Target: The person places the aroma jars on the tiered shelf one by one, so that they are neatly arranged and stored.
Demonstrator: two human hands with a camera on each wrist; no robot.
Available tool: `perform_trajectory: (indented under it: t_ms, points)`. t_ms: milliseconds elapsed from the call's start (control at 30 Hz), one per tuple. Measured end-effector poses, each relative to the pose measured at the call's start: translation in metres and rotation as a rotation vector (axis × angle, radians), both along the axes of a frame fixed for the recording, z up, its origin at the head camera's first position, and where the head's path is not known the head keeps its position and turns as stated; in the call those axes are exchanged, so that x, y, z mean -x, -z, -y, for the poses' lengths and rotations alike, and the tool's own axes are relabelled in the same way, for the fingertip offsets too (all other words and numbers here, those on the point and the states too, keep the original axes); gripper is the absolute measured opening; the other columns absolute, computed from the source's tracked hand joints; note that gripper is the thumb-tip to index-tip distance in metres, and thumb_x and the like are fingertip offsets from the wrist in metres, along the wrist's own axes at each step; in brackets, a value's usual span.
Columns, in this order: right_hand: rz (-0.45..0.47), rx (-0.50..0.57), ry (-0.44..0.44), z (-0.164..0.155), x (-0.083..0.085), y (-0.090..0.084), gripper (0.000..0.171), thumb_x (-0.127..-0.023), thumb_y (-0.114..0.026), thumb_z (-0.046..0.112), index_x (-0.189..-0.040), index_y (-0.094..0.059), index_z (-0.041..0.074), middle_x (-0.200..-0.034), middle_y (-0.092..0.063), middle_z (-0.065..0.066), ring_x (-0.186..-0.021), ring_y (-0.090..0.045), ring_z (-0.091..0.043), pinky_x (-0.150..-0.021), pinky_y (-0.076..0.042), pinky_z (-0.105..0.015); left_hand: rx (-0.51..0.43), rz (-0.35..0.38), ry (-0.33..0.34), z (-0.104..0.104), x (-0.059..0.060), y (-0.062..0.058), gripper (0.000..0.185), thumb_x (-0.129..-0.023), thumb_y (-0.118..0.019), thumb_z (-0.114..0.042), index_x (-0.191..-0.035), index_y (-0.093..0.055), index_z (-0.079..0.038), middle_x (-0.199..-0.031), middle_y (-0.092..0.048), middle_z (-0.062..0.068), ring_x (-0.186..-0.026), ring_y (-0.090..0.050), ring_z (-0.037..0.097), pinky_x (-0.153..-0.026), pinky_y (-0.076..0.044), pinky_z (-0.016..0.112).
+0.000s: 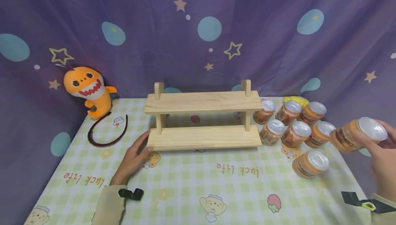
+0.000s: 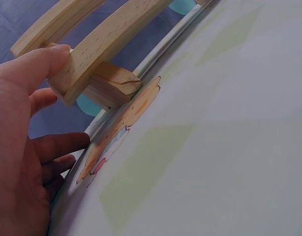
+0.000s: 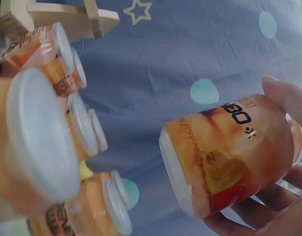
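Note:
A two-tier wooden shelf (image 1: pixel 202 137) stands at the middle of the table. My left hand (image 1: pixel 133 156) holds its lower left corner, with the thumb (image 2: pixel 55 61) on the board's end and the index finger along its side. Off to the right, my right hand (image 1: pixel 382 163) grips an orange jar (image 1: pixel 344 137) with a silver lid, raised above the tabletop and tilted. In the right wrist view the held jar (image 3: pixel 225 157) shows its printed label, fingers wrapped around its lidded end. One similar jar (image 1: pixel 304 166) stands apart, nearest the front.
Several more orange jars (image 1: pixel 297 132) are grouped right of the shelf, with a yellow packet (image 1: pixel 295 99) behind them. An orange shark plush (image 1: pixel 89 87) leans on the curtain at the back left; a dark headband (image 1: pixel 105 145) lies before it. A checked cloth (image 1: pixel 185 183) covers the table.

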State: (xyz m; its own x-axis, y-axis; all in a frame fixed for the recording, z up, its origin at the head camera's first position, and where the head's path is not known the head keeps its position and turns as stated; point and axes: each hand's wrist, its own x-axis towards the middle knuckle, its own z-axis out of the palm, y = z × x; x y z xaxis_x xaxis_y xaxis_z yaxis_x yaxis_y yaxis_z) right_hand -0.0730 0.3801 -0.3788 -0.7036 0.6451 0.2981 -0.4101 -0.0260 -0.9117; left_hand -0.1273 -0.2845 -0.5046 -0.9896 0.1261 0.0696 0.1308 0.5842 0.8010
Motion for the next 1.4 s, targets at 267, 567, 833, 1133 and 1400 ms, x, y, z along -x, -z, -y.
perform_trajectory:
  t_ms: [267,567,833,1133,1400]
  points:
    - [0.138,0.016,-0.024,0.015,0.012,-0.025,0.049,-0.072,-0.074,-0.024,-0.117,-0.070,-0.003,-0.101,-0.076,0.000,-0.086,-0.069,-0.008,-0.066,-0.054,-0.008,-0.005,0.011,-0.004,0.000,-0.001,-0.002,0.065,-0.100,-0.062,-0.031,-0.157,-0.032,-0.036,-0.165,-0.032,0.010,-0.152,-0.028,0.040,-0.121,-0.024,0.063]
    - [-0.095,0.009,-0.134,0.046,0.034,-0.042,0.051,-0.065,-0.070,-0.033,-0.112,-0.067,-0.017,-0.093,-0.076,-0.009,-0.075,-0.068,-0.012,-0.063,-0.056,-0.014,-0.012,0.004,-0.004,-0.002,0.001,-0.004,0.065,-0.099,-0.063,-0.031,-0.157,-0.033,-0.034,-0.165,-0.032,0.012,-0.152,-0.027,0.041,-0.122,-0.021,0.065]
    - [0.013,-0.083,-0.158,0.074,0.047,-0.054,0.051,-0.065,-0.077,-0.024,-0.112,-0.071,-0.008,-0.094,-0.076,-0.004,-0.076,-0.067,-0.010,-0.066,-0.055,-0.012,-0.003,-0.002,-0.001,-0.001,0.001,-0.003,0.065,-0.099,-0.063,-0.031,-0.157,-0.032,-0.036,-0.165,-0.032,0.010,-0.151,-0.028,0.041,-0.121,-0.023,0.063]
    - [0.046,-0.047,-0.212,0.096,0.060,-0.066,0.052,-0.064,-0.080,-0.022,-0.112,-0.073,-0.003,-0.096,-0.075,-0.004,-0.079,-0.067,-0.011,-0.067,-0.055,-0.013,-0.008,0.016,0.000,-0.002,0.000,-0.005,0.065,-0.100,-0.062,-0.031,-0.157,-0.032,-0.035,-0.165,-0.031,0.011,-0.152,-0.028,0.041,-0.121,-0.023,0.065]
    - [-0.033,-0.077,-0.302,0.122,0.069,-0.072,0.050,-0.066,-0.078,-0.022,-0.113,-0.071,-0.006,-0.096,-0.076,-0.005,-0.083,-0.069,-0.011,-0.070,-0.057,-0.015,-0.020,0.029,0.004,-0.001,0.000,-0.003,0.065,-0.100,-0.062,-0.031,-0.157,-0.031,-0.036,-0.165,-0.031,0.011,-0.152,-0.027,0.041,-0.121,-0.022,0.065]
